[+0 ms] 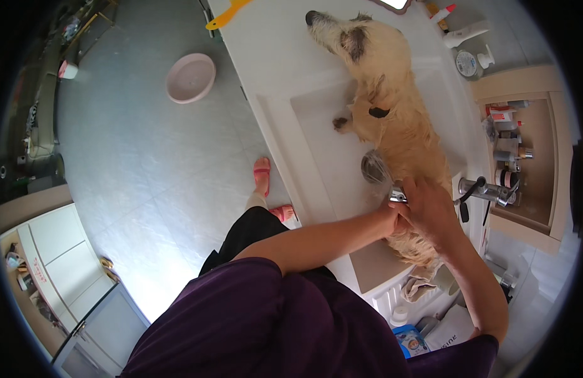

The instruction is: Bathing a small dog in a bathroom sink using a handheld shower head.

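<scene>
**Dog in the tub, two hands at its back**

A white bathtub (317, 135) fills the middle of a grey-tiled bathroom, with a pale shaggy dog (392, 120) stretched along it. The right hand (430, 211) lies spread, fingers together, on the dog's wet hindquarters. Just beside it, the left hand (391, 217) is mostly hidden behind the right; its grip cannot be told. A chrome shower head (375, 169) sits just beyond both hands, against the dog's flank. A chrome tap (487, 189) stands right of the right hand. A pink basin (190, 77) rests on the floor, well away.
</scene>
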